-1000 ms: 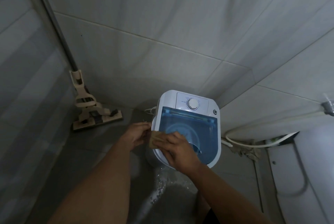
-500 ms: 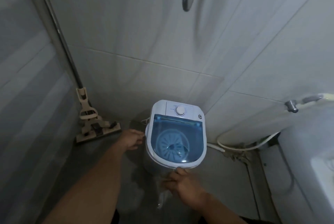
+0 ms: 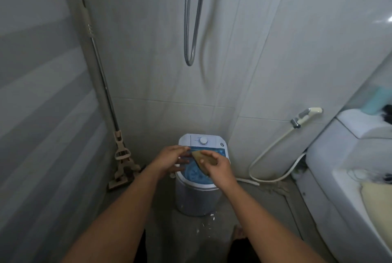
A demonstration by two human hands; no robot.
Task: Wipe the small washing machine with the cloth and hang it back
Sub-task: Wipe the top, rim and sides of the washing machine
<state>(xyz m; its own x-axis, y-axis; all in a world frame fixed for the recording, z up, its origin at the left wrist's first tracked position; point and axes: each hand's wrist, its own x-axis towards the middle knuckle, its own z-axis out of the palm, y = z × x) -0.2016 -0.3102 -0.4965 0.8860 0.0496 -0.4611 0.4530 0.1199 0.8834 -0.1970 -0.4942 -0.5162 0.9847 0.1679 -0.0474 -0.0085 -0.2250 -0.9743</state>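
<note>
Head view: right hand [image 3: 218,170] pinches cloth [image 3: 201,160] (left hand [image 3: 169,157] touching).

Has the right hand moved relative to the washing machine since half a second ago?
Yes. The right hand was below the front rim of the small white washing machine with the blue transparent lid; now it is over the lid, gripping the tan cloth.

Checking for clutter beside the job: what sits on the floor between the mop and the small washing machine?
In the head view, only bare grey floor shows between the mop and the small washing machine; the left forearm hides part of it.
</note>
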